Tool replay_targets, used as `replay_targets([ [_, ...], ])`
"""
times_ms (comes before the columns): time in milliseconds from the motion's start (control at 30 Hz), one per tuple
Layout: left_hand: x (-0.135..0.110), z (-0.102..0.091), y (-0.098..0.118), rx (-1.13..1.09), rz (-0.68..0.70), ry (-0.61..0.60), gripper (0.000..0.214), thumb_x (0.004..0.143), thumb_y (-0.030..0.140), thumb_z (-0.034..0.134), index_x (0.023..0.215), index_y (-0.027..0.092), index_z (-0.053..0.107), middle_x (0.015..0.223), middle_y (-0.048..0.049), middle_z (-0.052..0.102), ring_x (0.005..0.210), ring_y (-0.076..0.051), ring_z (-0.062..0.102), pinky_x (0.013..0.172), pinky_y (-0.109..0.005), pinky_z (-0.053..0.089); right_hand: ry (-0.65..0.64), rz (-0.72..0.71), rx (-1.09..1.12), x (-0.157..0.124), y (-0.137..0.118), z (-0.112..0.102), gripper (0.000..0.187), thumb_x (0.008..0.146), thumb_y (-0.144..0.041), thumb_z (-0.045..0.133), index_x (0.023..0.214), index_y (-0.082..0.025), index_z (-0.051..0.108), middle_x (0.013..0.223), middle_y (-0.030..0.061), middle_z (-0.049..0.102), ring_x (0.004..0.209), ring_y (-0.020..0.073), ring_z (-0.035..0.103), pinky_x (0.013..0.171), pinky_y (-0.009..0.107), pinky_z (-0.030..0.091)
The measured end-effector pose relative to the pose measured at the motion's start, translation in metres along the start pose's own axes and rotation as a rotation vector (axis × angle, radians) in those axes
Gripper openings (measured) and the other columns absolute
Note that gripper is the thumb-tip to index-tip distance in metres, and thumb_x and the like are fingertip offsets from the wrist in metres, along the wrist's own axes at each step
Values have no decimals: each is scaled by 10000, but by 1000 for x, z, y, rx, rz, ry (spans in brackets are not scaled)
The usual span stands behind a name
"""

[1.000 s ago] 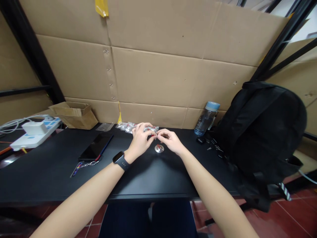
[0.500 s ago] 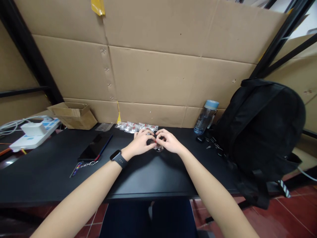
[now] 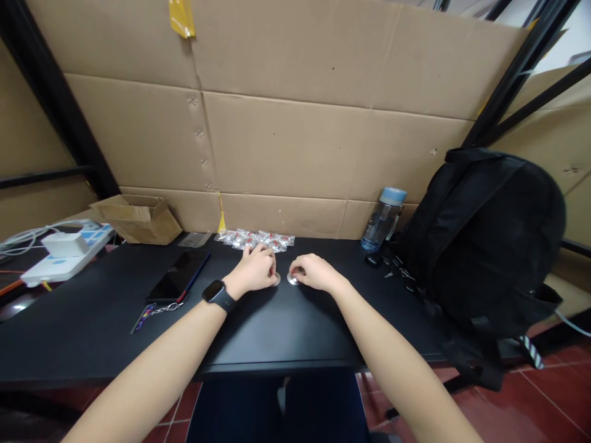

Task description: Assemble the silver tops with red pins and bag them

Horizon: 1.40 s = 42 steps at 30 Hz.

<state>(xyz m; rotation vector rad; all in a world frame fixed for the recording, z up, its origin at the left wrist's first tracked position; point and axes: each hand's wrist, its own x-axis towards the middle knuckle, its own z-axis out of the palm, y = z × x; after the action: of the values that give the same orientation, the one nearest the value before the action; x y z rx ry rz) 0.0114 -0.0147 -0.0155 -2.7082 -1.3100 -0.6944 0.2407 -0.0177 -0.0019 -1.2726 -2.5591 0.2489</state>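
Both hands rest on a black table (image 3: 286, 326). My left hand (image 3: 257, 271), with a black watch on the wrist, is curled down over a small silver disc (image 3: 276, 279) whose edge shows at its fingertips. A little to the right, my right hand (image 3: 312, 272) is curled over a second silver disc (image 3: 292, 279). The two hands lie apart, each pressing its disc to the table. Just behind them lies a row of small clear bags with red and silver parts (image 3: 257, 239).
A black phone (image 3: 179, 274) and a keychain (image 3: 154, 309) lie left of the hands. A power strip with a white adapter (image 3: 64, 249) and a cardboard box (image 3: 138, 216) sit further left. A water bottle (image 3: 383, 219) and a large black backpack (image 3: 489, 246) stand right.
A second ago both hands pinched a small part together above one disc. They came down and drew apart; now each hand covers its own disc on the table.
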Motion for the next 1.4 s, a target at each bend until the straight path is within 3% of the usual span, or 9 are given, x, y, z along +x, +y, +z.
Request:
replay_targets([
  [200, -4, -3, 1, 75, 0, 34, 148, 840, 224, 642, 701, 205, 690, 1012, -113, 647, 1136, -331, 501, 1016, -541, 321, -36, 55, -219, -2, -17, -5, 159, 878, -181, 613, 928, -269, 735, 1013, 39, 734, 877, 209, 687, 645, 251, 413],
  [467, 0, 9, -3, -31, -23, -19, 151, 905, 249, 595, 791, 231, 692, 1167, -75, 600, 1200, -304, 470, 1013, -511, 356, -53, 65, -370, -4, -15, -17, 123, 849, -131, 665, 832, -211, 757, 910, 88, 750, 899, 253, 681, 767, 312, 425],
  [700, 4, 16, -4, -74, -76, -13, 182, 945, 253, 533, 854, 247, 691, 1268, -59, 555, 1258, -308, 418, 1012, -534, 359, -14, 28, -371, -6, -14, -17, 87, 887, -228, 660, 893, -230, 747, 1012, 71, 701, 940, 233, 618, 774, 315, 396],
  [933, 3, 12, -2, -73, -64, -2, 180, 941, 243, 535, 851, 236, 691, 1260, -66, 556, 1267, -312, 407, 1035, -543, 346, 7, -14, -344, -4, -12, -10, 140, 886, -124, 621, 795, -194, 701, 944, 65, 667, 912, 218, 577, 781, 320, 385],
  [1067, 4, 8, 0, -86, -98, -19, 178, 951, 258, 519, 868, 240, 676, 1298, -63, 548, 1279, -313, 399, 1038, -554, 339, 105, -80, -163, -1, -4, -6, 92, 903, -135, 613, 848, -179, 674, 985, 77, 638, 925, 208, 565, 817, 324, 418],
  [1167, 6, 3, 0, -108, -139, 4, 185, 967, 290, 501, 902, 249, 669, 1319, -65, 538, 1280, -316, 399, 1033, -557, 344, 283, -123, 119, 1, 3, -8, 73, 909, -140, 606, 876, -187, 650, 998, 59, 617, 948, 191, 575, 852, 319, 440],
  [1267, 8, -1, -1, -167, -190, 73, 206, 985, 339, 481, 942, 253, 664, 1329, -67, 533, 1278, -315, 404, 1037, -561, 345, 471, -88, 347, 4, 6, -14, 73, 932, -194, 578, 893, -196, 639, 1002, 50, 609, 919, 179, 592, 751, 286, 453],
  [1400, 13, -3, -4, -299, -191, 206, 230, 1003, 374, 462, 957, 251, 650, 1269, -57, 551, 1238, -267, 461, 1102, -525, 312, 587, -47, 531, 7, 1, -15, 106, 930, -278, 586, 880, -198, 635, 1003, 49, 611, 888, 175, 605, 682, 265, 450],
])
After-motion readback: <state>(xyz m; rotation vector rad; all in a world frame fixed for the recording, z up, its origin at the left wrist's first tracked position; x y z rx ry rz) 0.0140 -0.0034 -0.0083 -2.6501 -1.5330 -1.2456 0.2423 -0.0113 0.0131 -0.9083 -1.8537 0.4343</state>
